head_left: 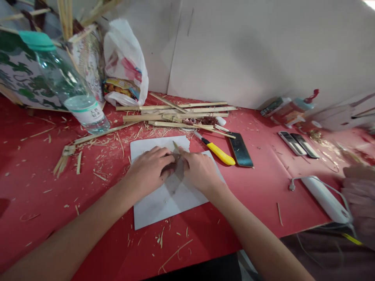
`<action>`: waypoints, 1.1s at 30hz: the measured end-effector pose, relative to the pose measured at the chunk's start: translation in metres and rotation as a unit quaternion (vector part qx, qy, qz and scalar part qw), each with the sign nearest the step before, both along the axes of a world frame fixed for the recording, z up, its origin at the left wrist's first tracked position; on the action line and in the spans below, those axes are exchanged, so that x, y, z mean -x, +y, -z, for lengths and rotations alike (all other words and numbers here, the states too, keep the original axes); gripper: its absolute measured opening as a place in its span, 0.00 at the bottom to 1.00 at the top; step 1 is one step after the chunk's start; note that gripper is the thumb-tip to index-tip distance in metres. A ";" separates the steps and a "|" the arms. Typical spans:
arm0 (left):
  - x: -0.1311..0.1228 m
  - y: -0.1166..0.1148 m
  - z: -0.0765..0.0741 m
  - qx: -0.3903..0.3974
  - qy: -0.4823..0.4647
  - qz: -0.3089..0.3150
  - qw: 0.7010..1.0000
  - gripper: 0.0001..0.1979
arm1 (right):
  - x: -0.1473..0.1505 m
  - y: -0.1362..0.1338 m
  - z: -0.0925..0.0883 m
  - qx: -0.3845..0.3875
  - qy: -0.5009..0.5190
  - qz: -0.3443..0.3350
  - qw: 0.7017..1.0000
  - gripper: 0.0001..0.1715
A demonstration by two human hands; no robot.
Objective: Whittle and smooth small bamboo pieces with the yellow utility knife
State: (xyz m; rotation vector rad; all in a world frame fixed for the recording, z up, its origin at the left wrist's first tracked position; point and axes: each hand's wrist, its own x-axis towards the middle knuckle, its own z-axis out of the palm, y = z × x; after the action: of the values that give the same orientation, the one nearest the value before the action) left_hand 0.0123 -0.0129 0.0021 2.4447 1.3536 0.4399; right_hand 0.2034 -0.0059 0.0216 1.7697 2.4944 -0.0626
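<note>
A white sheet of paper [155,212] with faint grey smudges lies on the red table, under both hands. My left hand [152,168] rests on its left half, fingers curled and thumb tucked in; whatever its fingertips hold is hidden. From the right, my right hand [202,169] pinches a thin pointed greenish-tan piece [175,145], whose tip sticks up past the fingers. The two hands nearly meet over the middle of the sheet. Just beyond my right hand lies a yellow-handled utility knife [219,153], beside a dark phone [240,150].
Bamboo strips [175,116] and shavings litter the red table [102,238]. A water bottle [84,109] and a white plastic bag [125,50] stand back left. To the right are a white power strip [325,199], two more phones [293,143] and another person's sleeve [357,199].
</note>
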 end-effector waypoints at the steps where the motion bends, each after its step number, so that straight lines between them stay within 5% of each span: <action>1: 0.000 0.000 0.000 0.001 -0.003 0.000 1.000 0.10 | -0.001 -0.002 0.000 0.001 -0.011 -0.003 1.000 0.33; 7: 0.001 0.001 0.000 0.009 -0.031 0.010 0.999 0.10 | -0.012 -0.028 -0.004 0.032 -0.025 0.007 0.999 0.33; 12: 0.001 0.001 -0.002 0.014 -0.017 0.009 1.000 0.09 | 0.000 -0.016 -0.007 0.018 -0.045 0.011 0.999 0.34; 18: 0.003 0.001 0.001 0.015 -0.040 0.013 0.999 0.11 | -0.011 -0.037 0.002 0.010 -0.008 0.014 1.000 0.34; 33: 0.005 0.004 0.001 0.031 -0.034 0.031 0.998 0.11 | -0.005 -0.039 0.006 0.014 0.011 0.034 0.999 0.38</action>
State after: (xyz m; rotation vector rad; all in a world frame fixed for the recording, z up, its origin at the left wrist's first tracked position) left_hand 0.0070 -0.0090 0.0013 2.3920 1.2409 0.4555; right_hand 0.2088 -0.0451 0.0152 1.8524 2.4354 -0.1206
